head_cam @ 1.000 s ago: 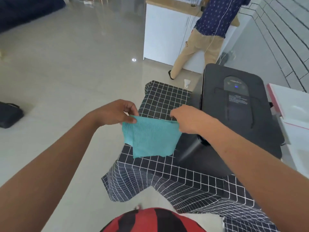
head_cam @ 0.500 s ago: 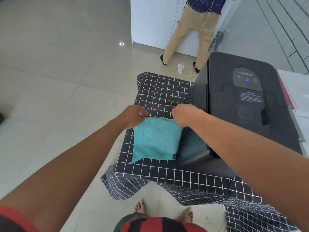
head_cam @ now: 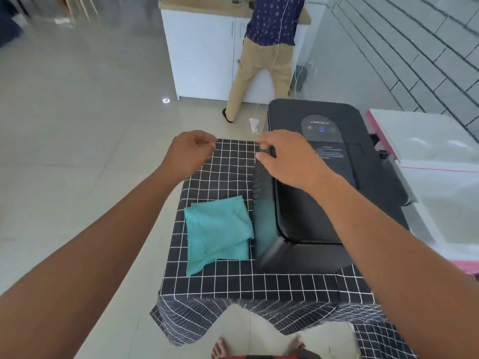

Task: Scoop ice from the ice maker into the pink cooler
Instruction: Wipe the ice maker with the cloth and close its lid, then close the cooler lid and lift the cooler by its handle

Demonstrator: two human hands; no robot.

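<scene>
The black ice maker (head_cam: 298,224) stands with its lid down on the right half of a small table under a black checked cloth (head_cam: 233,288). The pink cooler (head_cam: 425,146), white lid closed, stands right beside it on the right. A folded teal cloth (head_cam: 219,229) lies flat on the table just left of the ice maker. My left hand (head_cam: 190,151) hovers over the table's far left corner, fingers loosely curled and holding nothing. My right hand (head_cam: 285,156) hovers over the ice maker's far left top edge, also holding nothing. No scoop is in view.
A person in tan trousers (head_cam: 261,60) stands at a white cabinet (head_cam: 204,53) behind the table. A white plug and cord (head_cam: 254,124) lie on the tiled floor near the ice maker's back. A tiled wall runs along the right. My bare feet (head_cam: 220,351) are at the table's front.
Both hands pinched the teal cloth and lowered it onto the table; now they have let go and moved up toward the far edge. The cloth lies folded beside the ice maker.
</scene>
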